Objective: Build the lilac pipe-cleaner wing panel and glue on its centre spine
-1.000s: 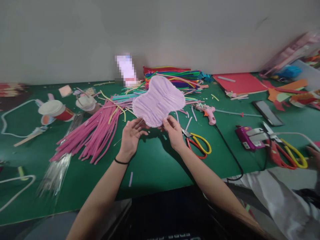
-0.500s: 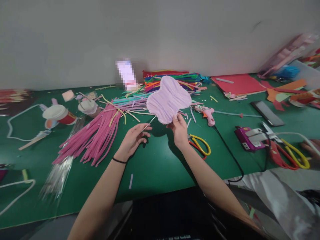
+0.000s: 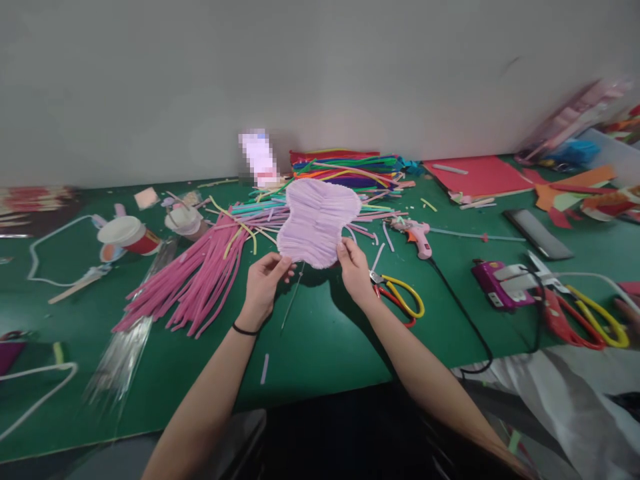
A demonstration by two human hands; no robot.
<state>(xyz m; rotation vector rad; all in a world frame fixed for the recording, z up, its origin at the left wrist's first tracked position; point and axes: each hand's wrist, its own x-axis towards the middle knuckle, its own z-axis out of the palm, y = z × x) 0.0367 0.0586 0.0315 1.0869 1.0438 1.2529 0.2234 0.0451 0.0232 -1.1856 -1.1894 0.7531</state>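
Observation:
A pale lilac butterfly-shaped piece (image 3: 320, 223), covered in rows of fuzzy pipe cleaner, is held up above the table. My left hand (image 3: 265, 280) pinches its lower left edge. My right hand (image 3: 354, 270) grips the lower right edge, thumb on the front face. From the underside a thin wire (image 3: 293, 297) slants down toward the table. Behind the piece lie mixed coloured pipe cleaners (image 3: 350, 163), and left of it a bundle of pink pipe cleaners (image 3: 195, 273). Yellow-and-red handled scissors (image 3: 407, 297) rest just right of my right hand.
A pink glue gun (image 3: 420, 240) lies to the right, its black cord running to the front edge. Beyond it are a purple power block (image 3: 493, 283), more scissors (image 3: 583, 310) and a dark phone (image 3: 537, 233). Paper cups (image 3: 127, 233) and clear wrapping strips (image 3: 123, 353) occupy the left.
The lilac piece has come down, left and turned. My left hand has moved from the thin wire to the piece's edge, and the wire now hangs below. My right hand keeps its grip.

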